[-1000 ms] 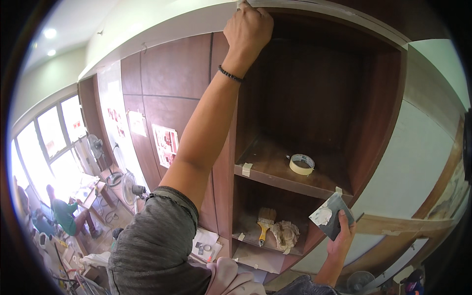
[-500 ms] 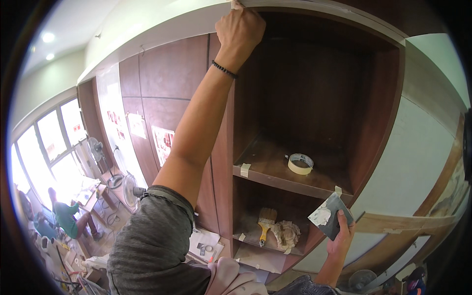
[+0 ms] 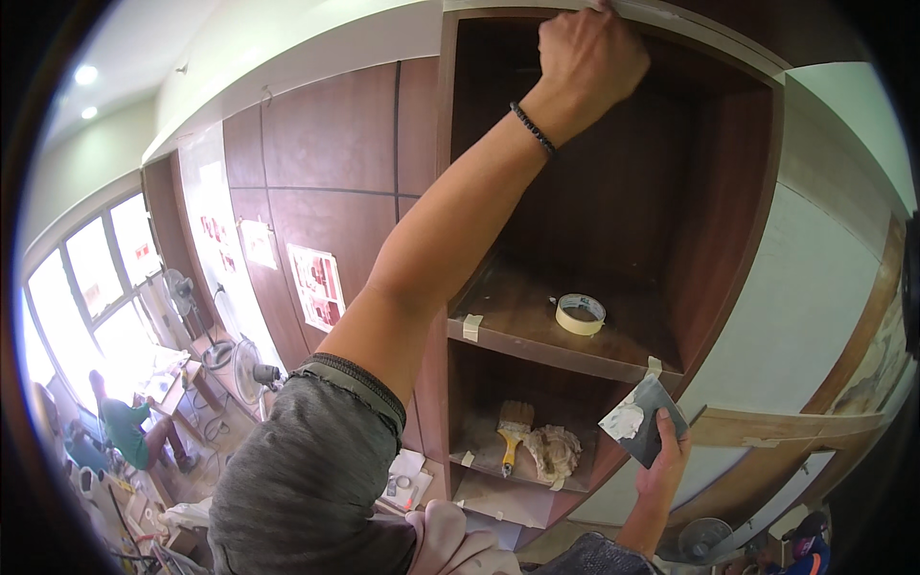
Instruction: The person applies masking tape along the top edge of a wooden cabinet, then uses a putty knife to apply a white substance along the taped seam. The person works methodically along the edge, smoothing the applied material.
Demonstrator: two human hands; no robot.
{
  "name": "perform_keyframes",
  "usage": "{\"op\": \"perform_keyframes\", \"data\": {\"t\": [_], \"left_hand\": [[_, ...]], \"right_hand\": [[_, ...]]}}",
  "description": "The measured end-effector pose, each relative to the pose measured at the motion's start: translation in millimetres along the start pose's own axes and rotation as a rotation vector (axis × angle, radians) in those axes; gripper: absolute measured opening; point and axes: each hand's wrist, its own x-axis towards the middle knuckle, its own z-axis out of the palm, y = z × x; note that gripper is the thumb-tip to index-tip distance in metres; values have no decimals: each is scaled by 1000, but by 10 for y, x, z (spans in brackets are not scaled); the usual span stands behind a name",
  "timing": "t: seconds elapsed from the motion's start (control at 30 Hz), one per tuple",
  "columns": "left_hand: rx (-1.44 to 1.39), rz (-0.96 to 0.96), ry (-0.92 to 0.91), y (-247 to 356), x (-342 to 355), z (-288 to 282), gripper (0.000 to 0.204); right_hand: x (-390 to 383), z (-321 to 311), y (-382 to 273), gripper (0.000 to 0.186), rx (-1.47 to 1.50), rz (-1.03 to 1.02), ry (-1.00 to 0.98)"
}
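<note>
My left hand (image 3: 592, 57) is raised to the top front edge of the dark brown cabinet (image 3: 613, 362), its fingers closed. Just past the knuckles, a little of something pale shows at the picture's edge; I cannot make out what it is. Lower right, my right hand (image 3: 663, 465) grips a flat grey putty board (image 3: 655, 436), thumb on its face. A smear of white putty (image 3: 623, 422) lies on the board. A roll of masking tape (image 3: 581, 314) rests on the upper shelf. Below it are a yellow-handled paintbrush (image 3: 512, 436) and a crumpled beige rag (image 3: 554, 454).
Brown wall panels (image 3: 331, 125) with taped-up printed sheets (image 3: 316, 286) stand at left. A person in green (image 3: 129, 422) sits by a table near the windows. Fans (image 3: 247, 372) stand on the left, and another fan (image 3: 704, 540) is at lower right. Masking tape strips (image 3: 472, 327) mark shelf edges.
My left hand has moved to the right along the cabinet's top edge. My right hand keeps the putty board in nearly the same place. The view has shifted slightly.
</note>
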Motion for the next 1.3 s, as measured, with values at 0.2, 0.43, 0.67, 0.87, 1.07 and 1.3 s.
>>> {"op": "perform_keyframes", "data": {"t": [0.2, 0.43, 0.67, 0.87, 1.07, 1.3], "left_hand": [[-342, -234, 192, -287, -219, -210, 53], [-932, -574, 137, -841, -39, -319, 23], [-1048, -430, 176, -796, 2, -249, 29], [-1168, -408, 91, -680, 168, -25, 24], [-1290, -505, 46, -37, 142, 280, 46], [-1324, -210, -550, 771, -220, 170, 37]], "right_hand": [[-46, 122, -101, 24, 31, -23, 48], [0, 39, -72, 23, 11, -43, -6], [-13, 13, -37, 29, 15, -24, 41], [-13, 5, -7, 36, 5, 11, 73], [43, -157, -73, 42, -4, 17, -31], [-115, -89, -160, 47, -45, -52, 256]]}}
